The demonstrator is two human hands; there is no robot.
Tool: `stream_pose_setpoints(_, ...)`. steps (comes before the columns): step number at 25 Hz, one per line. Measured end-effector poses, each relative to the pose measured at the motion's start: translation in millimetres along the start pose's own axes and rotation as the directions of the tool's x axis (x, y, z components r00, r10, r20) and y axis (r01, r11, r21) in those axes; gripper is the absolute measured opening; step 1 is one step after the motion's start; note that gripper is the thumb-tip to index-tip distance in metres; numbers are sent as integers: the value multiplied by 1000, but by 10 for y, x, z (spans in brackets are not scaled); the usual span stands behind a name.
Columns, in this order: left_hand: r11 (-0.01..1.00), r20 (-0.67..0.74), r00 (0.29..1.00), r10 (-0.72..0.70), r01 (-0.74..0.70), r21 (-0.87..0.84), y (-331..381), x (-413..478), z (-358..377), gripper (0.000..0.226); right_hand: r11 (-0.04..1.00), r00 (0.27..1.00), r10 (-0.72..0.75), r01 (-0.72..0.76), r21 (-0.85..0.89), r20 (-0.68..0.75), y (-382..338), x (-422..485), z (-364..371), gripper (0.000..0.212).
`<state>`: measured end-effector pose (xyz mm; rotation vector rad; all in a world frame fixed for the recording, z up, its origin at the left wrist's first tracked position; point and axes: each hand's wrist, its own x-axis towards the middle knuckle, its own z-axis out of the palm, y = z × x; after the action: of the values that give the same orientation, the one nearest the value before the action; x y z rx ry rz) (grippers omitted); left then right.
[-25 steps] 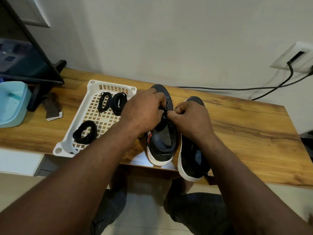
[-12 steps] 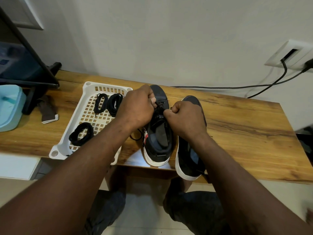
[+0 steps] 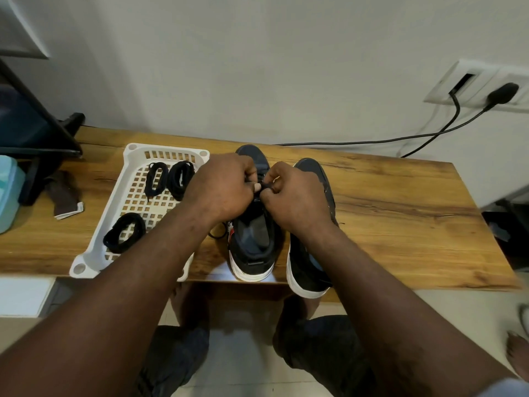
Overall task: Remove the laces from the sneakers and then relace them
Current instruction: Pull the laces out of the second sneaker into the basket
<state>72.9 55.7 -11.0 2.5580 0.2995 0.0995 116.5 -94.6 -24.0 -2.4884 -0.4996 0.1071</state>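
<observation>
Two dark sneakers with white soles stand side by side on the wooden table (image 3: 400, 213), heels toward me. Over the left sneaker (image 3: 253, 242) my left hand (image 3: 223, 187) and my right hand (image 3: 294, 196) meet, fingers curled, both pinching its black lace (image 3: 262, 187) above the eyelets. A loop of that lace (image 3: 217, 232) hangs out at the shoe's left side. The right sneaker (image 3: 310, 265) lies partly under my right wrist. Most of the lacing is hidden by my hands.
A white perforated basket (image 3: 137, 156) at the left holds three coiled black laces (image 3: 124, 232). Further left are a folded brown cloth (image 3: 64, 196), a light blue container (image 3: 7, 193) and a dark monitor stand (image 3: 43, 138). Black cables (image 3: 372, 138) run along the wall.
Both hands have closed in toward each other above the left sneaker's eyelets. The shoes and basket have stayed put.
</observation>
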Motion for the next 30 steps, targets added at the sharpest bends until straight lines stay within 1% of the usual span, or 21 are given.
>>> stream_pose_setpoints(2,996,-43,998,-36,33,-80,11,5,-13,8,1000,1000,-16,16,-9,-9,23,-5,9,10)
stream_pose_setpoints(5,941,-126,979,-158,111,-320,19,0,-51,8,999,1000,13,-12,34,-15,42,8,23,10)
stream_pose_setpoints(8,872,-93,982,-165,101,-479,37,-10,-71,9,999,1000,17,-17,46,-10,42,13,41,14)
stream_pose_setpoints(10,891,-34,991,-127,99,-444,41,-5,-90,7,999,1000,17,-17,50,-6,44,11,42,14)
stream_pose_setpoints(11,928,-5,995,-97,89,-362,26,4,-110,3,998,1000,22,-22,58,-5,46,12,37,14)
stream_pose_setpoints(13,987,71,996,-46,56,-149,5,2,-137,6,997,999,36,-36,72,-4,51,17,32,13)
stream_pose_setpoints(15,999,84,996,-21,23,-23,-14,-1,-123,7,996,999,48,-49,75,7,51,22,35,12)
stream_pose_setpoints(16,1000,54,999,-6,6,2,-10,-11,-109,7,996,999,51,-52,77,13,54,28,36,12)
stream_pose_setpoints(17,1000,18,1000,-2,2,-27,8,-22,-96,7,995,998,54,-55,81,19,59,33,35,12)
stream_pose_setpoints(18,989,-27,999,-30,26,-144,31,-19,-86,9,995,998,57,-59,85,24,67,38,34,12)
stream_pose_setpoints(19,930,-49,993,-106,81,-357,65,-12,-103,10,994,998,61,-63,91,29,75,41,28,12)
stream_pose_setpoints(20,785,-38,982,-187,126,-606,94,-3,-144,11,992,997,66,-69,102,33,82,43,25,12)
stream_pose_setpoints(21,631,-6,968,-253,160,-759,96,3,-188,12,991,997,72,-75,115,35,87,44,22,12)
stream_pose_setpoints(22,543,33,962,-271,181,-820,85,5,-227,12,989,996,76,-80,124,36,92,43,22,12)
stream_pose_setpoints(23,593,47,966,-255,194,-781,52,10,-260,11,989,996,78,-82,125,36,92,40,27,12)
stream_pose_setpoints(24,743,60,977,-206,196,-640,10,12,-276,8,989,996,77,-80,121,35,92,40,33,11)
stream_pose_setpoints(25,897,81,986,-146,166,-409,-29,3,-276,9,990,997,74,-77,114,31,90,43,40,11)
stream_pose_setpoints(26,979,94,991,-99,114,-167,-49,-17,-259,10,991,997,73,-75,106,26,91,50,48,10)
stream_pose_setpoints(27,998,91,994,-68,69,-10,-61,-24,-237,10,992,997,73,-75,102,23,88,55,50,9)
stream_pose_setpoints(28,998,64,997,-49,47,31,-62,-17,-227,9,992,997,73,-75,101,22,86,58,53,8)
stream_pose_setpoints(30,998,-6,999,-34,34,-54,-54,-7,-193,12,992,997,70,-72,99,22,82,55,59,7)
